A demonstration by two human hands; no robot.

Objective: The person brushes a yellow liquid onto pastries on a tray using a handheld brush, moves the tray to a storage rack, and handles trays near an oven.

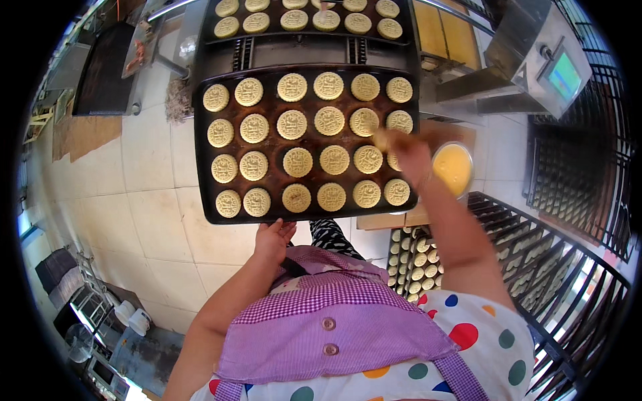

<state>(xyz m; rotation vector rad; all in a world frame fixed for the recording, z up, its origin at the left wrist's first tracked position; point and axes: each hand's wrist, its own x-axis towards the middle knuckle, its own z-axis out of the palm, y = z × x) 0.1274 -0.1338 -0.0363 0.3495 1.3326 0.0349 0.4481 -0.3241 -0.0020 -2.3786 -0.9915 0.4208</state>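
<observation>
A dark baking tray [212, 208] lies in front of me, filled with rows of round, pale mooncakes [297, 162] with scalloped edges and stamped tops. At its near edge, left of the middle, my left hand [271, 242] grips the rim with bent fingers. My right hand [409, 155] reaches over the right side of the tray, covering part of a mooncake there. Its fingers are closed and smeared by motion around something small and tan, whose kind I cannot make out. Just right of that wrist sits a round bowl of yellow liquid [453, 170].
Beyond the tray, a second tray of mooncakes [294, 21] rests on a machine with dark chains [242, 53]. A metal control box with a green screen [562, 75] stands at the far right. Black racks [535, 244] hold more filled trays at the right.
</observation>
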